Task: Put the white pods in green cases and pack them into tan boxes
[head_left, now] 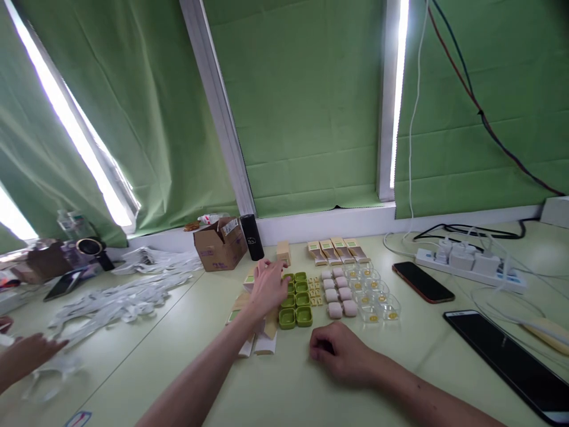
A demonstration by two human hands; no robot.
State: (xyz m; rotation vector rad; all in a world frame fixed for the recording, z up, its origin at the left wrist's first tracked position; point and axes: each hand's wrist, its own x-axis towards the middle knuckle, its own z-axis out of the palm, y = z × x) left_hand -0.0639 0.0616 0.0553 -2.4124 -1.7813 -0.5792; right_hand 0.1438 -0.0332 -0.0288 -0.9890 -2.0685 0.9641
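So the tabletop [186, 332] is pretty packed. Left hand [269, 284] is over the far left end of the green cups [303, 299], fingers spread, but can't tell if it's gripping one. The cups sit in two columns, mid-table. Right hand [340, 354] is loosely curled on the near side; whatever's inside the curl is too dark to see.

Right of the cups: small yellowish pieces [315, 292] (too tiny to make out), pinkish blocks [344, 293], then clear containers [371, 296]. Four cartons [338, 251] lie behind. Further back there's a brown box [217, 248] beside a black cylinder [252, 237]. A phone [423, 282], power strip [471, 270] and loose cables crowd the right, plus a tablet [502, 362] running off the edge.

The left forearm covers part of the pale cartons [267, 344], and the left hand hides some cups. Far left, white straps [120, 290] spread out near a co-worker's blurry hand [33, 356], arm cut off by the frame.
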